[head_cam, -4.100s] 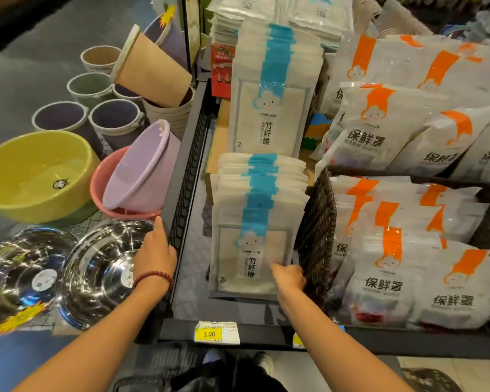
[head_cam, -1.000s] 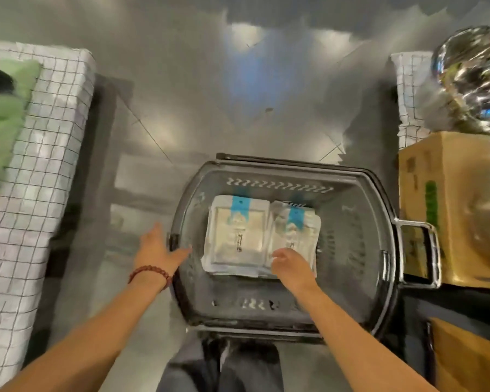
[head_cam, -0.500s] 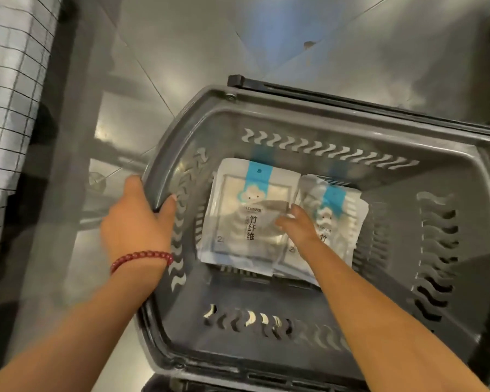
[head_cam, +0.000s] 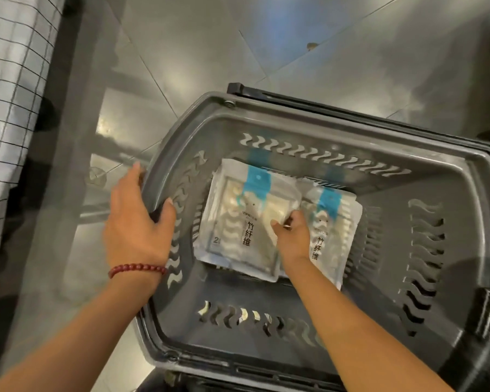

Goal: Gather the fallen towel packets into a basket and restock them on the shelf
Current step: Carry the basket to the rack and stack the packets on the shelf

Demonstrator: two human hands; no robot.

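Two towel packets lay flat on the bottom of the basket [head_cam: 337, 128], toward its far left corner, the left packet [head_cam: 232, 222] with its right edge over the right packet [head_cam: 334, 236]. The right hand [head_cam: 292, 238] reached in where they met, fingers curled and pinching the left packet's right edge. The left hand [head_cam: 135, 222], a red bead bracelet [head_cam: 137, 269] at its wrist, gripped the basket's left rim, thumb inside, fingers outside. A black handle [head_cam: 323, 101] lay along the far rim. Around were grey floor tiles [head_cam: 210, 52] and, at left, a white wire-grid rack [head_cam: 9, 94]
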